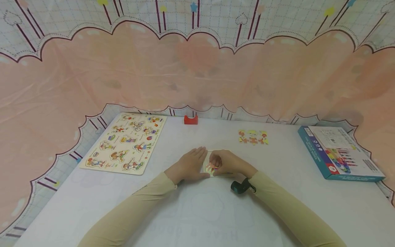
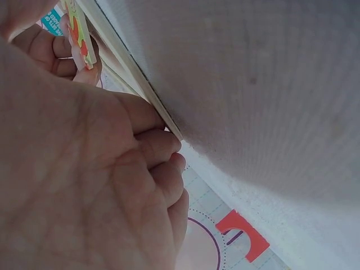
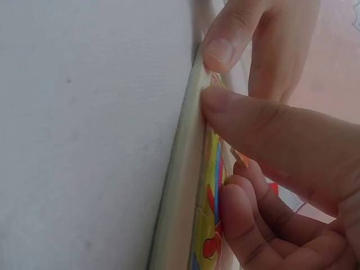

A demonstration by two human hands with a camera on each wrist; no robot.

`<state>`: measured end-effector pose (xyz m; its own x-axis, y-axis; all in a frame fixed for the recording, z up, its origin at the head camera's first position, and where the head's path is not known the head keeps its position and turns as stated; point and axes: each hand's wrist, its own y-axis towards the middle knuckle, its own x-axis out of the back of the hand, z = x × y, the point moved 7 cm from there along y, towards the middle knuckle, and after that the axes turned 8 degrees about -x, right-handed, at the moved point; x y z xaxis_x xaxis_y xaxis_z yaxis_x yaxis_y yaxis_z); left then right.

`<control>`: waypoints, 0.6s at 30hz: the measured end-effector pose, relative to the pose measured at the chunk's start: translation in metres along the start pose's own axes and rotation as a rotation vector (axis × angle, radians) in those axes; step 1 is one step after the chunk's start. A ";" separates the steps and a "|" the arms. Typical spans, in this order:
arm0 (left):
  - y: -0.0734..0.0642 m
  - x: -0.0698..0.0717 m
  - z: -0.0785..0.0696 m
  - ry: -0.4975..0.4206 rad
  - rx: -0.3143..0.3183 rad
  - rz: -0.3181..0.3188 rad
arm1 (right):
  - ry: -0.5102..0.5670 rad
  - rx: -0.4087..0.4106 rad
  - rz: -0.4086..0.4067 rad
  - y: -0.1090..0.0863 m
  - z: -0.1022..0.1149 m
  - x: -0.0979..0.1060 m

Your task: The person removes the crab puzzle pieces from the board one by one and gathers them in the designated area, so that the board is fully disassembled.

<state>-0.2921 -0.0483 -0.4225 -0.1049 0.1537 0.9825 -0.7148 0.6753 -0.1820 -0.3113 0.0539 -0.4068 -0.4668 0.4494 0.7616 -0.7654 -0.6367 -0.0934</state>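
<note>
A small puzzle board (image 1: pixel 207 160) with a pale raised border lies on the table between my hands. My left hand (image 1: pixel 192 164) rests against its left side, fingers together and extended, thumb along the near edge. Over the board, my right hand (image 1: pixel 226 162) has its fingers curled and pinches a small yellow-and-red puzzle piece (image 2: pixel 81 39), tilted up on edge. The right thumb (image 3: pixel 222 101) touches the board's border, close to the left thumb (image 3: pixel 218 50). Colourful pieces (image 3: pixel 208 236) sit inside the border; my right hand hides much of the board from above.
Several loose puzzle pieces (image 1: pixel 253 137) lie beyond my right hand. A red notched block (image 1: pixel 191 120) stands at the table's back edge. A larger picture board (image 1: pixel 123 144) lies on the left, a blue-edged puzzle box (image 1: pixel 340 154) on the right. A black device (image 1: pixel 240 187) is strapped to my right wrist.
</note>
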 end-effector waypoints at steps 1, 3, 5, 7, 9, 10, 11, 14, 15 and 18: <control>0.000 0.000 0.000 -0.001 0.001 0.001 | 0.000 -0.004 0.001 0.000 0.000 0.000; 0.001 0.000 0.000 -0.007 0.002 0.001 | -0.003 -0.009 0.000 0.000 -0.001 0.000; 0.001 -0.001 0.001 -0.012 0.005 0.004 | -0.002 -0.014 -0.002 0.000 -0.001 0.000; 0.002 -0.001 0.001 -0.016 0.009 0.013 | -0.006 -0.011 -0.003 0.000 -0.001 0.000; 0.002 -0.002 0.001 -0.017 0.010 0.016 | -0.005 -0.013 0.000 0.000 -0.001 0.000; 0.002 -0.002 0.001 -0.017 0.011 0.017 | -0.002 -0.016 0.002 0.000 -0.001 0.000; 0.002 -0.002 0.001 -0.015 0.011 0.022 | -0.001 -0.020 0.004 0.000 -0.001 0.000; 0.002 -0.002 0.001 -0.021 0.016 0.020 | 0.003 -0.027 0.010 0.000 -0.001 -0.001; 0.002 -0.002 0.001 -0.025 0.018 0.021 | 0.006 -0.031 0.011 0.000 -0.001 -0.001; 0.002 -0.003 0.002 -0.038 0.027 0.031 | 0.010 -0.025 0.011 -0.001 0.000 -0.001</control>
<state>-0.2948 -0.0489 -0.4259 -0.1528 0.1462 0.9774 -0.7290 0.6511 -0.2114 -0.3102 0.0541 -0.4071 -0.4798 0.4491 0.7538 -0.7710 -0.6259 -0.1178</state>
